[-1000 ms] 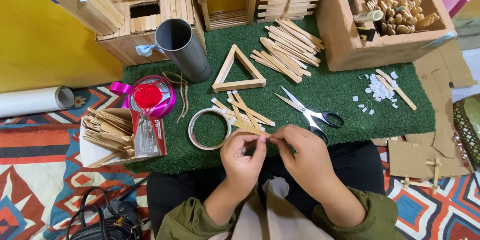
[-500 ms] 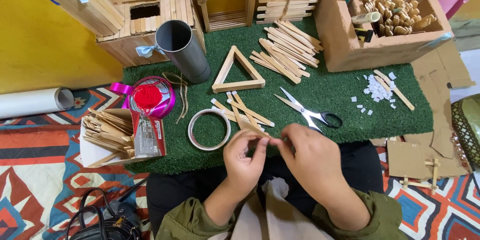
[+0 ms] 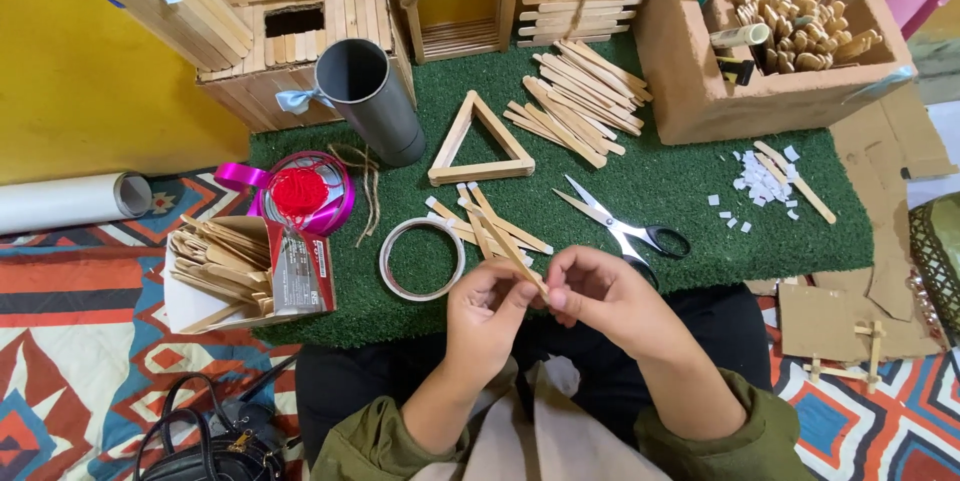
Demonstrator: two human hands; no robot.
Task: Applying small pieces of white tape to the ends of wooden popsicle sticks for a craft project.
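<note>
My left hand (image 3: 487, 314) and my right hand (image 3: 598, 296) meet over the near edge of a green turf mat (image 3: 660, 191). Both pinch one wooden craft stick (image 3: 512, 253) that slants up and to the left from my fingertips. Just beyond my hands lie a few loose craft sticks (image 3: 480, 221), a roll of tape (image 3: 422, 257) to the left and scissors (image 3: 620, 226) to the right. A stick triangle (image 3: 478, 141) lies farther back.
A pile of sticks (image 3: 575, 101) and stick-built houses (image 3: 290, 21) sit at the back, beside a grey tube (image 3: 375, 101). A cardboard organiser (image 3: 770, 41) stands at right. A box of sticks (image 3: 235, 271), ribbon spools (image 3: 300, 191) and a black bag (image 3: 215, 441) lie at left.
My hands have stayed together at the mat's near edge, working the same stick; the fingers have shifted slightly. Nothing else on the mat has moved.
</note>
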